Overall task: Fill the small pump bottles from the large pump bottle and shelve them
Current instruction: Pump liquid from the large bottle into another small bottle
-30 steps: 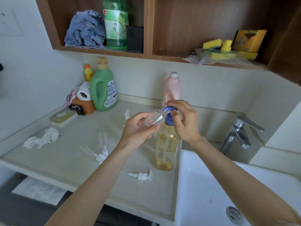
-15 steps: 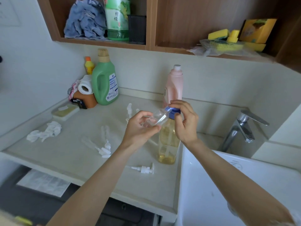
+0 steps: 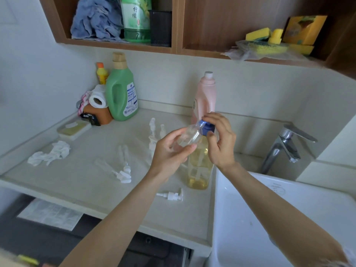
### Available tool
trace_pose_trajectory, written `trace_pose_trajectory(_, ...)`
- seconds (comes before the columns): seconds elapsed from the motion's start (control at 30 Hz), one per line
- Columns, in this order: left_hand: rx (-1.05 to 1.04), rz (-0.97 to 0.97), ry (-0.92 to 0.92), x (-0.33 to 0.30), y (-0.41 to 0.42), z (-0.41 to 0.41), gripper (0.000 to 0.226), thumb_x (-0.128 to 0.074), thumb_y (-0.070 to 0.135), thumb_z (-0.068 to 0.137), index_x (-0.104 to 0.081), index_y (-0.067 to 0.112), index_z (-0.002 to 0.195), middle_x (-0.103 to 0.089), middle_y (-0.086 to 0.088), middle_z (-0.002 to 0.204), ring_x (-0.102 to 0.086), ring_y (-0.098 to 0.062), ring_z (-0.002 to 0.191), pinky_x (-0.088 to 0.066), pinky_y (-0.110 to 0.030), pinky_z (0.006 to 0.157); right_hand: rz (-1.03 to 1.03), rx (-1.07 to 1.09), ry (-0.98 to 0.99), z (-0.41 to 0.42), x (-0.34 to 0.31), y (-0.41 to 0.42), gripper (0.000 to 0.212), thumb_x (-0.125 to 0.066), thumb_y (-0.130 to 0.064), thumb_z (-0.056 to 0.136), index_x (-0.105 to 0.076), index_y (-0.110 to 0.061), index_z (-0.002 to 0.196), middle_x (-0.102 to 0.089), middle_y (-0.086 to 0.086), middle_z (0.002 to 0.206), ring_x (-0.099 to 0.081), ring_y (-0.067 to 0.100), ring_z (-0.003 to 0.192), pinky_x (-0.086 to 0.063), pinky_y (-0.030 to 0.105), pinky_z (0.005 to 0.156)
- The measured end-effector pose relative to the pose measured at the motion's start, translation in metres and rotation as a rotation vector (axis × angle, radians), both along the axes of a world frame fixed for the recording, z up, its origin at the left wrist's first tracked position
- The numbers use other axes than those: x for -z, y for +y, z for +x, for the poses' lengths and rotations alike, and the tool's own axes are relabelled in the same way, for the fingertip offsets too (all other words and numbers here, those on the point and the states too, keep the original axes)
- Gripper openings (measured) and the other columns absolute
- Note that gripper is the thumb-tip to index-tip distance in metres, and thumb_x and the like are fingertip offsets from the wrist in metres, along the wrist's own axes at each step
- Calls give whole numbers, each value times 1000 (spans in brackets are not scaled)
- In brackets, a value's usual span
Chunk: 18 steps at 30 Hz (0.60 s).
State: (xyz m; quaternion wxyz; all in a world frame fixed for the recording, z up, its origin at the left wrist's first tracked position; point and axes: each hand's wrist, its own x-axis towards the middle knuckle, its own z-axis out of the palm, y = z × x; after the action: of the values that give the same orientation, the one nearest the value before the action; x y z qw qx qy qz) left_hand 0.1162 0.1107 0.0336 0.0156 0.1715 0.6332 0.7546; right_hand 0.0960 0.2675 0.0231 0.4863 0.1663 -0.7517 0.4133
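Observation:
My left hand [image 3: 171, 151] grips a small clear bottle [image 3: 187, 136], tilted with its mouth against the blue pump head [image 3: 206, 128] of the large bottle of yellow liquid [image 3: 198, 166]. That large bottle stands at the counter's right edge beside the sink. Curled over the blue pump head is my right hand [image 3: 221, 139], its fingers on top of it. A loose white pump top [image 3: 171, 195] lies on the counter in front of the large bottle. Two small clear bottles with white pumps [image 3: 121, 166] lie to the left, and more small ones [image 3: 154, 132] stand behind my left hand.
A white sink [image 3: 269, 218] with a chrome tap [image 3: 285, 149] is at the right. A pink bottle [image 3: 204, 99] stands behind the large one; a green detergent jug [image 3: 121, 93], a toilet roll, a soap dish and a crumpled tissue [image 3: 50, 153] are at the left. The wooden shelf [image 3: 177, 49] above holds cloth, bottles, sponges.
The camera has come closer and shifted down. Both hands keep the same hold, the small bottle staying at the blue pump spout.

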Motion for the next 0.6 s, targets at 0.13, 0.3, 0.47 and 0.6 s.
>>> trace_pose_trajectory(0.13, -28, -21, -26, 3, -2, 1, 45, -76, -6, 74, -64, 28, 101, -69, 6, 96, -54, -7, 58, -44, -19, 52, 49, 19, -3, 2, 6, -4, 39, -42, -8, 74, -65, 5, 103, -60, 3, 110, -51, 15, 111, -38, 26, 102)
trace_pose_trajectory(0.3, -42, -86, -14, -3, 0, 0, 44, -73, -9, 73, -55, 13, 106, -64, 5, 86, -55, 3, 57, -44, -15, 61, 108, 24, -21, 1, -19, 4, 32, -44, -12, 81, -67, 0, 100, -64, 1, 107, -57, 20, 102, -39, 22, 94)
trace_pose_trajectory(0.47, -21, -18, -28, -6, 3, -3, 27, -73, -3, 77, -56, 13, 90, -64, 9, 77, -50, -6, 52, -43, -19, 54, 146, 20, -52, -2, -25, 11, 36, -42, -17, 87, -67, 2, 106, -66, 11, 111, -59, 25, 106, -42, 23, 95)
trace_pose_trajectory(0.6, -11, 5, -79, -2, 5, -6, 19, -72, 3, 81, -59, 12, 91, -62, 17, 72, -49, -10, 58, -48, -22, 56, 111, 15, -2, -6, -13, 6, 35, -43, -14, 86, -65, 5, 105, -64, 13, 111, -57, 25, 109, -42, 28, 96)
